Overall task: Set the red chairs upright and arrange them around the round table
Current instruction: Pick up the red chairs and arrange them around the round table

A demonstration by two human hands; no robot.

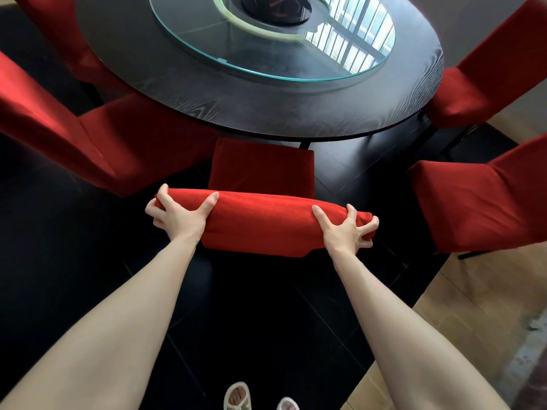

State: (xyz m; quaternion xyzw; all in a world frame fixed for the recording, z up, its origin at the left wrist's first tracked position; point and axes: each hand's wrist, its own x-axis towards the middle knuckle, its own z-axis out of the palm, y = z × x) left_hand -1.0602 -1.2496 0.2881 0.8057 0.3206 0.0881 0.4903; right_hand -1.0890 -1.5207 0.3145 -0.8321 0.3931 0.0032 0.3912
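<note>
Head: red chair (260,173) upright, facing round table (266,113), both hands gripping backrest

Glass turntable (207,51), pale sandals (237,395), dark floor (74,247)

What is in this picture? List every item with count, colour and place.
Middle chair: one, red, upright at the table's near edge, seat toward it.
Other chairs: four, red, two left of the table, two right.
Round table: one, dark wood grain, upper centre.
Glass turntable: one, clear, lying on the table top.
Floor: dark under the table and chairs, pale tan at the right edge.
Sandals: two, pale, bottom edge, on the person's feet.
Left hand: one, grips the left end of the middle chair's back top.
Right hand: one, grips the right end of the same back top.
</note>
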